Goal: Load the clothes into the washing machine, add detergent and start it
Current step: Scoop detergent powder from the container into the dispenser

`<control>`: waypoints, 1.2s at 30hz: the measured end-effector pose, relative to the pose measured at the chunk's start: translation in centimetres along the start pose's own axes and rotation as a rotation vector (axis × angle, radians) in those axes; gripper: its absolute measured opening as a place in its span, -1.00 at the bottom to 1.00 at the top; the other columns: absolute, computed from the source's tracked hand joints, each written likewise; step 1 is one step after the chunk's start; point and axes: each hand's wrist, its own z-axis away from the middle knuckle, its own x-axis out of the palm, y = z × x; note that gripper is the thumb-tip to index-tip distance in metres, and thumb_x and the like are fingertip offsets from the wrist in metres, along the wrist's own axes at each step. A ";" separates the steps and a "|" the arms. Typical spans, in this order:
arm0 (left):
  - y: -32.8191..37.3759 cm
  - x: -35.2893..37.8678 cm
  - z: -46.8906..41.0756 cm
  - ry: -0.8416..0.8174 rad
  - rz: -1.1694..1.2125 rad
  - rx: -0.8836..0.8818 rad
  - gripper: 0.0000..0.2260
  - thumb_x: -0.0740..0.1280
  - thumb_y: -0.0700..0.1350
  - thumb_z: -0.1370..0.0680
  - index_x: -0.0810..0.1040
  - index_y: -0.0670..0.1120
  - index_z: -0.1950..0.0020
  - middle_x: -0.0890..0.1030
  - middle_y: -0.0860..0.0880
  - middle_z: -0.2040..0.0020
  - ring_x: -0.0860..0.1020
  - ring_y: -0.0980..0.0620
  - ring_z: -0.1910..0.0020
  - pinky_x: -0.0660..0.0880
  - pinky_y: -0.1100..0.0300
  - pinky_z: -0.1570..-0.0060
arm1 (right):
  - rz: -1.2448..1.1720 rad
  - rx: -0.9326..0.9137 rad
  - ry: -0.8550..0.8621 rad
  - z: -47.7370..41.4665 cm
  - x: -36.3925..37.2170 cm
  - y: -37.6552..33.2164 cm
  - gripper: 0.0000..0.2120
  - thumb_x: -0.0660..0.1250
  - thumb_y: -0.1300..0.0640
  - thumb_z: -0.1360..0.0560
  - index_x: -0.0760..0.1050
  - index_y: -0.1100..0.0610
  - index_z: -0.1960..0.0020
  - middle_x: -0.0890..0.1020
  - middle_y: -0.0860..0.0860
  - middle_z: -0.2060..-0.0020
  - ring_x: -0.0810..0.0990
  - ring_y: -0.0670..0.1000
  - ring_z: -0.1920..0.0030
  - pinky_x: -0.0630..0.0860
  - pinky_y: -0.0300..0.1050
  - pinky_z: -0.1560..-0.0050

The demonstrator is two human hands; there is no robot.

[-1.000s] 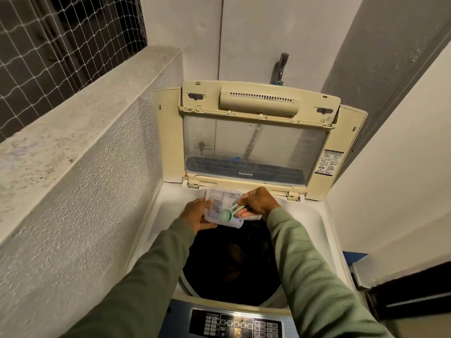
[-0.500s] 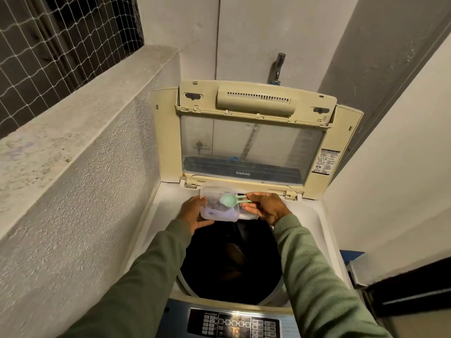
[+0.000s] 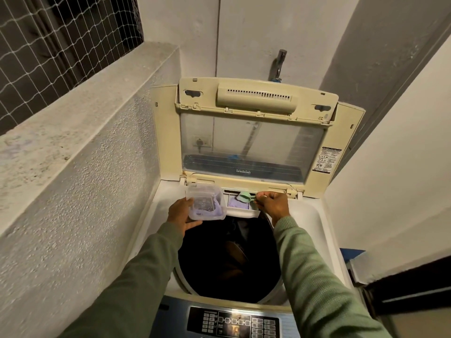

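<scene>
At frame centre the right hand pinches the scoop by its handle, bowl pointing left and apparently tipped over the drawer, while the left hand grips the tub just left of it.

i've swung the right hand out of the container and off to the right, so the green scoop it pinches now tips over the detergent drawer, where purple powder has landed. the left hand has drawn the container leftward, uncovering the drawer it hid before.
</scene>
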 end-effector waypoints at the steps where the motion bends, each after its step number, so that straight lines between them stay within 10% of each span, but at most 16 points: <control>1: 0.0 -0.1 0.0 0.004 -0.002 0.004 -0.64 0.23 -0.10 -0.63 0.36 -0.15 -0.41 0.43 -0.21 -0.38 0.45 -0.27 -0.30 0.43 -0.17 -0.26 | 0.035 -0.018 0.001 -0.2 0.1 0.3 -0.78 0.34 0.43 -0.46 0.57 0.22 0.31 0.61 0.14 0.35 0.57 0.08 0.29 0.60 -0.01 0.11; 36: -0.3 0.1 1.2 -0.001 0.060 0.008 -0.65 0.22 -0.11 -0.63 0.36 -0.17 -0.40 0.44 -0.23 -0.36 0.46 -0.28 -0.27 0.42 -0.15 -0.27 | 0.312 -0.157 -0.001 -0.6 0.4 0.5 -0.80 0.41 0.28 -0.42 0.63 0.03 0.30 0.70 0.02 0.21 0.65 0.04 0.10 0.57 0.01 -0.16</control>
